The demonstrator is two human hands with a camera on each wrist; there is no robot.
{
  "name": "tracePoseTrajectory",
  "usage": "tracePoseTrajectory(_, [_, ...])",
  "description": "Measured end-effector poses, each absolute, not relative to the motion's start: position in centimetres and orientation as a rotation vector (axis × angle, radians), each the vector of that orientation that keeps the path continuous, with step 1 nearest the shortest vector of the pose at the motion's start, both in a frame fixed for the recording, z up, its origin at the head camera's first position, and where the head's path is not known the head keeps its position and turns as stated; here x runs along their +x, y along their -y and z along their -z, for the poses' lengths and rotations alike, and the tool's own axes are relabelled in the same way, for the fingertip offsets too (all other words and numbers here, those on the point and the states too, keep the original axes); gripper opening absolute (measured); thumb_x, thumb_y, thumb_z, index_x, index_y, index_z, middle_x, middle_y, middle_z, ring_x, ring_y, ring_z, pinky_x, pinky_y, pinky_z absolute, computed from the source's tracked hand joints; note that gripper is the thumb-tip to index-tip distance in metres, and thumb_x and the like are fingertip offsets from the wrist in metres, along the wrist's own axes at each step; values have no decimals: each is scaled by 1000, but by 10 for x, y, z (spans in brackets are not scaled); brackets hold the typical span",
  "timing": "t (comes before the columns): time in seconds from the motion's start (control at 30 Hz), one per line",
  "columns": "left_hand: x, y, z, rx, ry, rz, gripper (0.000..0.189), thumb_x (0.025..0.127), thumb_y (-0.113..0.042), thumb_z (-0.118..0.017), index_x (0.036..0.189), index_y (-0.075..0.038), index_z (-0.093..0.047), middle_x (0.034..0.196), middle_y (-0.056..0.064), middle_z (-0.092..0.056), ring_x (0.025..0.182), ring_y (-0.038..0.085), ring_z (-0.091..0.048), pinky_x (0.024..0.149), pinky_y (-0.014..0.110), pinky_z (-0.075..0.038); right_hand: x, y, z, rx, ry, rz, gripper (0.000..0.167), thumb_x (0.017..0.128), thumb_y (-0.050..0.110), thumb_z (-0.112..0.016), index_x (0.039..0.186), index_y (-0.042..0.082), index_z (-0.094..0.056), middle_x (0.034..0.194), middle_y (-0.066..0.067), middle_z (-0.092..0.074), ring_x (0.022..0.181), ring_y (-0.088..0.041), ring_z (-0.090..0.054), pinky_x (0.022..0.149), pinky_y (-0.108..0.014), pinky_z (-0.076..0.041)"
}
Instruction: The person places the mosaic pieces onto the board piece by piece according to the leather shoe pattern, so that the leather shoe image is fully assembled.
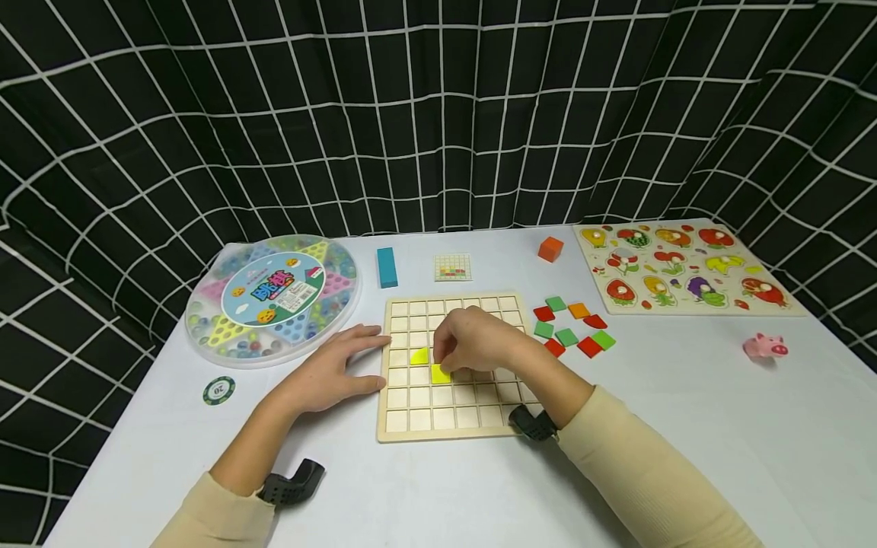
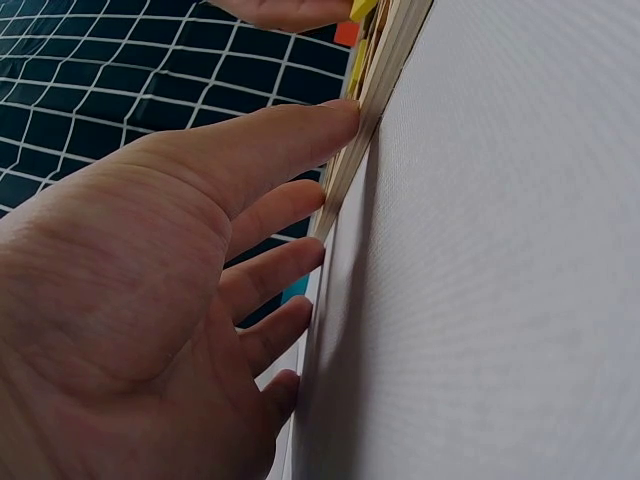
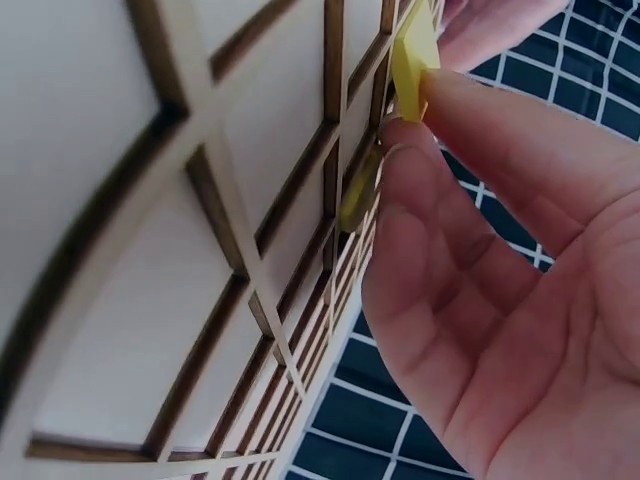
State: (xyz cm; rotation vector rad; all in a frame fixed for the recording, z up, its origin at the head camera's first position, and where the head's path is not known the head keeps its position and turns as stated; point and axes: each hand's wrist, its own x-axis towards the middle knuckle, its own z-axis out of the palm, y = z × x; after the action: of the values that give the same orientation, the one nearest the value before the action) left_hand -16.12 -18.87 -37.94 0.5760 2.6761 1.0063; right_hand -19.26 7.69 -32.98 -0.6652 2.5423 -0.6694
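Note:
A wooden grid board (image 1: 419, 418) with square cells lies on the white table. My right hand (image 1: 477, 339) is over its middle and pinches a yellow square tile (image 3: 412, 62) between thumb and fingertips, slightly tilted at a cell. One cell up and to the left, a yellow tile with a rounded side (image 1: 419, 356) sits in the grid. My left hand (image 1: 336, 371) rests at the board's left edge, thumb and fingertips against the wooden rim (image 2: 372, 120), fingers spread and fairly straight.
Several red, green and orange tiles (image 1: 566, 337) lie right of the board. Behind it are a small pattern card (image 1: 453, 268), a blue block (image 1: 387, 268) and an orange cube (image 1: 550, 249). Chinese checkers set (image 1: 205, 304) and poker chip (image 1: 219, 390) lie left; fruit puzzle (image 1: 685, 283) and pink pig (image 1: 765, 346) right.

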Motion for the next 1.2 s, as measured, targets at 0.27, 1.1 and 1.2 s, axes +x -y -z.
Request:
tracePoseTrajectory(0.27, [-162,189,379,584,-2678,-1005,63,92,-36,-77,149,-18,-57,164,10,-40,156,42,-25,122,68,-23,-191,-76,332,-760,-2560,639,19,85,1,-81,77,17,-76,75,7,-68,78,-13,-59,76,-28,-49])
tracePoseTrajectory(1.1, [-161,188,379,587,-2690,-992,64,91,-35,-77,149,-17,-57,164,11,-40,155,43,-27,121,67,-24,-199,-115,321,-814,-2433,869,10,90,5,-75,93,14,-80,86,5,-72,84,-15,-64,71,-28,-54])
tracePoseTrajectory(1.2, [-161,187,379,591,-2685,-1005,64,91,-35,-78,149,-16,-57,164,12,-40,155,43,-27,121,68,-24,-200,-124,317,-795,-2436,875,10,91,7,-74,95,14,-80,85,4,-72,84,-16,-64,72,-29,-54])
